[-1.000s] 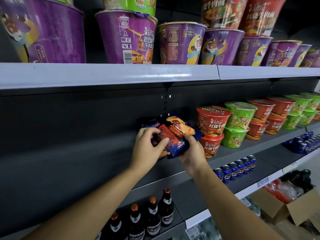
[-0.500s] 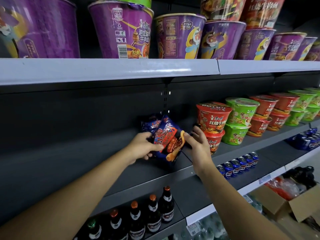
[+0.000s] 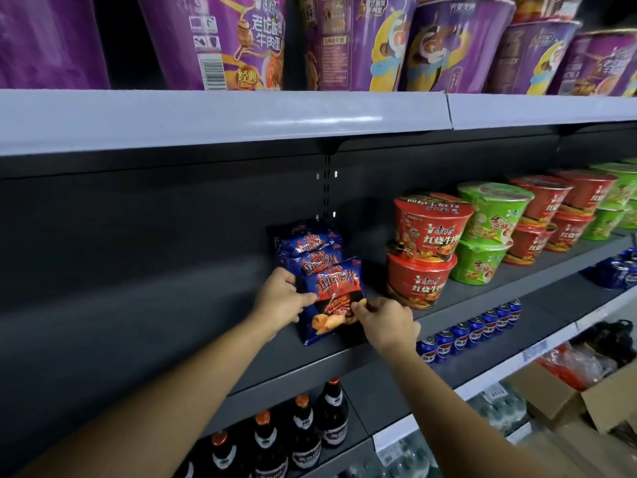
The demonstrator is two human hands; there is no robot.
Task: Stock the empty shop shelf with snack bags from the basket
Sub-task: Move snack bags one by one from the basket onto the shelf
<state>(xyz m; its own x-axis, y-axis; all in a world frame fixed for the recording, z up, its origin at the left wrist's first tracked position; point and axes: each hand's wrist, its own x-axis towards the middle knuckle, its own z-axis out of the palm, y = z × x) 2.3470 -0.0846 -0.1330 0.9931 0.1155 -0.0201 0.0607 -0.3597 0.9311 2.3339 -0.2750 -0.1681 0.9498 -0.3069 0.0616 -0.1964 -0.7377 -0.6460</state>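
The front snack bag (image 3: 332, 298) stood upright on the dark shelf (image 3: 331, 363), leaning against more blue bags (image 3: 306, 244) lined up behind it, left of the red noodle bowls (image 3: 424, 257). The left hand (image 3: 281, 300) gripped its left edge with curled fingers. The right hand (image 3: 387, 320) pinched its lower right corner (fingertips closed on the wrapper).

Left hand (image 3: 281, 298) and right hand (image 3: 386, 320) holding upright front snack bag (image 3: 331, 298), dark shelf (image 3: 206, 339)
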